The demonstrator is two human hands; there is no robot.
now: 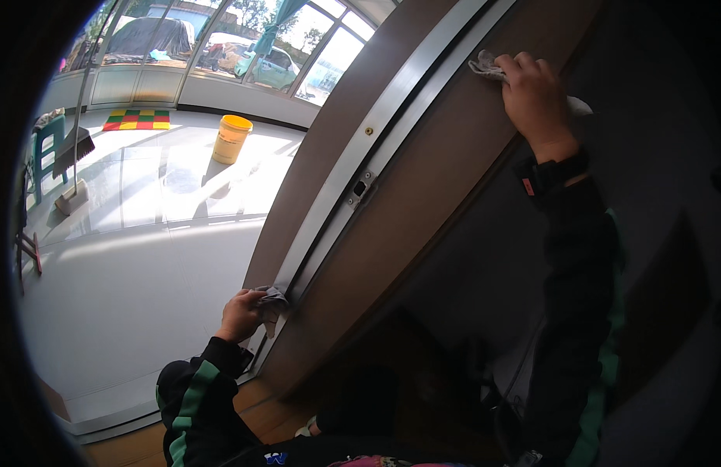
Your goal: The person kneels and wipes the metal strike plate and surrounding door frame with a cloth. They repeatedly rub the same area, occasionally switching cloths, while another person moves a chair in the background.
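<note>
My left hand [241, 315] grips a grey cloth [271, 300] against the lower part of a metal door frame [313, 233]. My right hand [535, 102], at the upper right, holds a light cloth [486, 64] against the brown panel [448, 157] beside the metal strips. Another pale bit of cloth shows behind that hand's wrist side. A metal strike plate [360, 190] is screwed into the frame between my hands, with a small brass-coloured fitting [369, 131] above it.
Beyond the frame, a yellow bucket [232, 139] stands on the glossy tiled floor [156, 280]. A checkered mat [137, 120] lies near the windows. At the left are a broom [74, 150], a dustpan [72, 197] and a teal stool [47, 149]. Wooden flooring [261, 403] lies below me.
</note>
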